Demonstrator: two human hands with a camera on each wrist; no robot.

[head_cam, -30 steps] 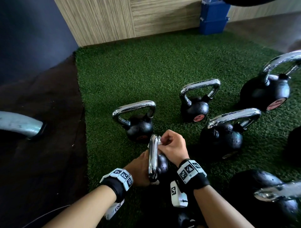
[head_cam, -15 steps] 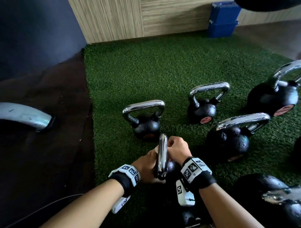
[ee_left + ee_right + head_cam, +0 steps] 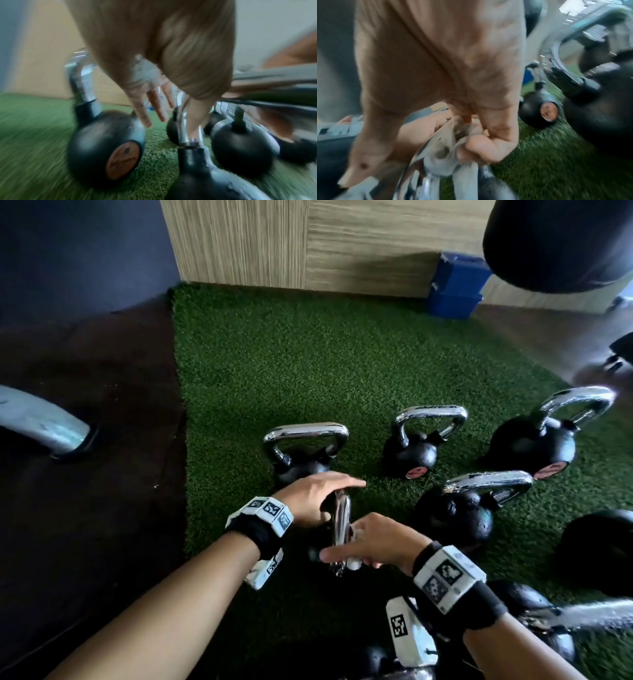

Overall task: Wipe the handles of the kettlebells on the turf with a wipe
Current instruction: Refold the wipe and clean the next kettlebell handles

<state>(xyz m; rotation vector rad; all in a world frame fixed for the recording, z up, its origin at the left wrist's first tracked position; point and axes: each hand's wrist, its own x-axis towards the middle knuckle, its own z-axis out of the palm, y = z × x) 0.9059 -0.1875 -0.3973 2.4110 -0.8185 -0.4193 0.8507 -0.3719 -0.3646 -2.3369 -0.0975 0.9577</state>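
Down at six o'clock on the green turf [image 3: 308, 364], a small black kettlebell with a chrome handle [image 3: 340, 518] stands edge-on between two bare hands. Its polished loop looks narrow and mirror-bright; the round body below is mostly hidden by the wrists. The right hand [image 3: 373, 542] has its curled fingers [image 3: 481, 147] bunched around a crumpled pale wipe [image 3: 447, 151], pressing the damp-looking cloth against the handle's near end, while one finger points out toward nine o'clock. The left hand [image 3: 315, 498] lies over the far end of the loop with fingers [image 3: 154, 106] straight and spread; whether the palm touches the metal is hard to tell, since both wrist views are smeared with blur.

Other kettlebells sit around it, all matte, pebbled black iron with shiny rounded handles: one just behind at twelve o'clock [image 3: 301, 450], a smaller one at one o'clock [image 3: 418, 446] with a reddish disc on its face, a larger one at two o'clock [image 3: 534, 440] and another at three o'clock [image 3: 462, 508]. More at four and five o'clock are cut off by the frame edge. Past the turf at one o'clock stand stacked blue boxes [image 3: 455, 289] against a wood-grain wall panel [image 3: 274, 241]; a curved grey metal tube [image 3: 37, 419] lies on the dark floor at nine o'clock.
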